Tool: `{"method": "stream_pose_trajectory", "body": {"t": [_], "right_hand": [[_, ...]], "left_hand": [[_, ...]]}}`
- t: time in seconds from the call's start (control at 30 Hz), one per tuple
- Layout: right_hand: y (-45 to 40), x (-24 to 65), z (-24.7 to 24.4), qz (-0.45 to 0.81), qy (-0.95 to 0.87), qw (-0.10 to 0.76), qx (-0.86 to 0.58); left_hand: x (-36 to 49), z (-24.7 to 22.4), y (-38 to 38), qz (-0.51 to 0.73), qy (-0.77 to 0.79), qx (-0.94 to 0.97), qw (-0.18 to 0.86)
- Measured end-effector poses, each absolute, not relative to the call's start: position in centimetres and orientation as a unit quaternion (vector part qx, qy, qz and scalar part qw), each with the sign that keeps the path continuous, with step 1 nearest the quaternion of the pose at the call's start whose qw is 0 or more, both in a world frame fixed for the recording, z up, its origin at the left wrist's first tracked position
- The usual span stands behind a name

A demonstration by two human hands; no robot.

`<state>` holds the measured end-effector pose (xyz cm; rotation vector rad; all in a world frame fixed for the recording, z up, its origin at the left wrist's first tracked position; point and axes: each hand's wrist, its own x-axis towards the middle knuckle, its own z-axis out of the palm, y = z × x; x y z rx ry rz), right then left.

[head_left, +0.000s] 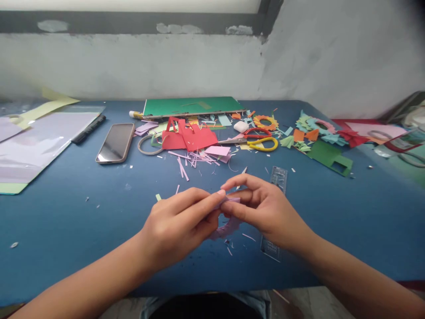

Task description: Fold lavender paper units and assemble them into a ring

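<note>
A small ring of folded purple paper (229, 227) is held over the near middle of the blue table, partly hidden by fingers. My left hand (186, 217) grips its left side, the index finger stretched along the top edge. On the right side, my right hand (262, 206) pinches the paper between thumb and fingers. A clear ruler (279, 177) lies flat under my right hand, its middle covered. Purple paper strips (183, 169) are scattered just beyond my hands.
Scissors (262, 143) with red and yellow handles lie beyond my hands, near red paper (200, 138) and a white eraser (241, 127). A phone (115, 143) lies left. Finished-looking paper rings (265, 122) and green card (327, 156) sit back right. Plastic-covered sheets (49, 141) lie far left.
</note>
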<state>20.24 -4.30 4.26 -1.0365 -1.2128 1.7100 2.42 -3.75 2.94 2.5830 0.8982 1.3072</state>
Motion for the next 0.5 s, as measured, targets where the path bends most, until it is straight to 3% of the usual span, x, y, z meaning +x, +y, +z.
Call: {"method": "stream_pose_trajectory", "body": {"t": [0.3, 0.5], "right_hand": [[-4.17, 20.85, 3.87, 0.675, -0.535, 0.326, -0.389], [-4.45, 20.63, 3.70, 0.638, -0.568, 0.363, -0.373]], "left_hand": [[1.46, 2.64, -3.06, 0.352, 0.239, 0.903, 0.062], [1.80, 3.57, -3.04, 0.368, 0.227, 0.898, 0.084]]}}
